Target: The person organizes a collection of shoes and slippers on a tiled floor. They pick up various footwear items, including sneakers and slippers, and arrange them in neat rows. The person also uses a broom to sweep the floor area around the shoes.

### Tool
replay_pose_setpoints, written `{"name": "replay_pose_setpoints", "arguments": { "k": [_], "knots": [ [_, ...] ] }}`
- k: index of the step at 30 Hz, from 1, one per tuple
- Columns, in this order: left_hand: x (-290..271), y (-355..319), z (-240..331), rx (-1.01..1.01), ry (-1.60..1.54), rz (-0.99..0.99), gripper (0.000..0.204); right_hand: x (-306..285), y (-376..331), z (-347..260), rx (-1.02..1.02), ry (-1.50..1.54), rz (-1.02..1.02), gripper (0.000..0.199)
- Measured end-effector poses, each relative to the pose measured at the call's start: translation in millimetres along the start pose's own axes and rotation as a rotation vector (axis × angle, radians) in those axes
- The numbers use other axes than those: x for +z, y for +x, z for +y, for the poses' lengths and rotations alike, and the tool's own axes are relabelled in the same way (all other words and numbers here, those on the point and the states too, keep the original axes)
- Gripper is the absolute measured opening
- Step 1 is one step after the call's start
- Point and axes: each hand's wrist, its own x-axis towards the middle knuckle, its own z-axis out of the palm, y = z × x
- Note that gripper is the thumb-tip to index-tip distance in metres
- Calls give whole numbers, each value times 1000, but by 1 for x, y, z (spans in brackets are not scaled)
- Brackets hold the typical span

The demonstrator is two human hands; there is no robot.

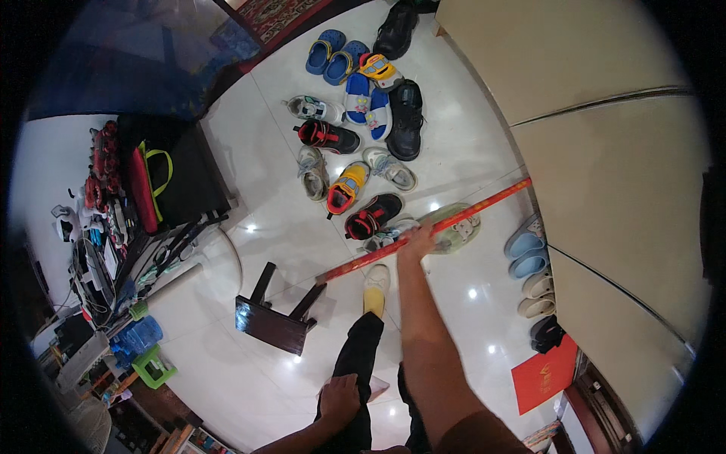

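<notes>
My right hand (418,240) is closed around a long, thin red stick (484,203) with gold markings. The stick slants from a small dark wooden stool (272,325) at lower left up toward the beige cabinet doors at right. Beneath it lie a grey-white shoe (382,238), partly covered, and a rounded pale green item (460,233) with a cartoon figure, whose kind I cannot make out. My left hand (340,397) rests on my left leg in dark trousers, fingers lying over it and nothing visible in them. My left foot wears a pale shoe (376,278) and a yellow sock.
Children's shoes (348,188), blue clogs (319,51) and black shoes (405,121) cover the floor ahead. Slippers (525,250) line the beige cabinet (605,166) near a red bag (544,374). A cluttered rack (106,227) and green plastic stool (153,368) stand left.
</notes>
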Motion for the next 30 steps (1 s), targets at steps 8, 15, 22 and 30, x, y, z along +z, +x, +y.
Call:
{"name": "replay_pose_setpoints", "arguments": {
  "k": [8,15,22,30],
  "knots": [
    [-13,7,12,-18,-1,-20,27,-36,30,3,102,-312,136,31],
    [-1,0,15,-10,133,-42,36,-40,-81,8,314,-321,48,32],
    [-7,-12,24,-190,-100,-93,49,-22,-243,-29,668,-141,-129,30],
    [-92,-43,58,-194,-1319,412,86,-32,-328,-118,852,-207,-254,32]
  ]
}}
